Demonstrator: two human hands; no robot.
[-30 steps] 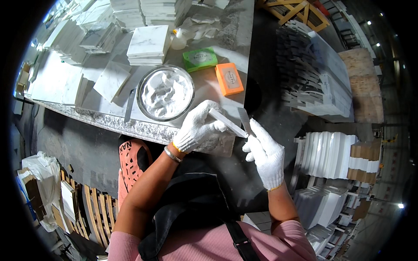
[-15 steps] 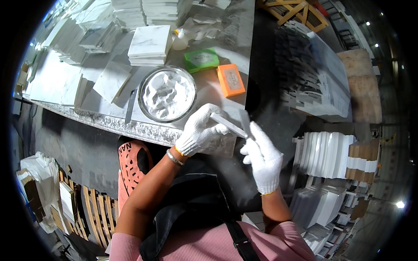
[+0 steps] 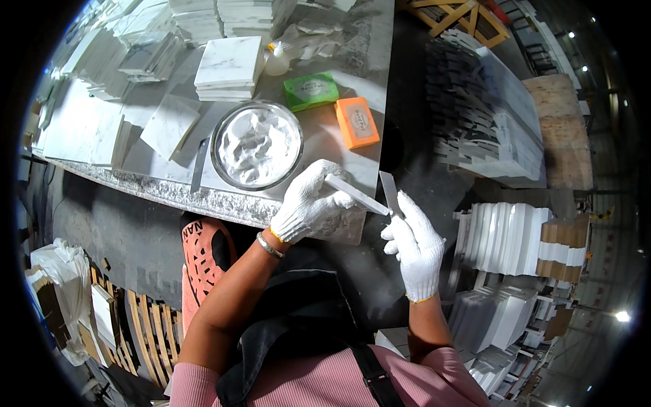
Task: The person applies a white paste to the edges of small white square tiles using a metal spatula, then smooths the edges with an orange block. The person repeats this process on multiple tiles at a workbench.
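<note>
My left hand [image 3: 306, 203], in a white knit glove, grips a white marble tile [image 3: 357, 195] seen edge-on, above the front right corner of the table. My gloved right hand [image 3: 418, 247] is closed round a thin, flat grey strip [image 3: 389, 190], perhaps a scraper blade, whose free end points up and away from me. The strip stands beside the tile's right end; whether they touch I cannot tell. Left of my left hand, a round glass bowl [image 3: 227, 178] holds crumpled white material. Another flat strip [image 3: 200, 165] lies left of the bowl.
On the marble-topped table are a green box [image 3: 310, 91], an orange box [image 3: 357, 123], a small white bottle [image 3: 276, 62], a loose tile [image 3: 171, 126] and a tile stack [image 3: 229, 68]. Stacked slabs [image 3: 505, 239] stand to the right. Wooden slats [image 3: 152, 329] lie at lower left.
The right hand has shifted slightly right and downward, with the strip now leaning more to the left at its top. The left hand keeps its hold on the tile.
</note>
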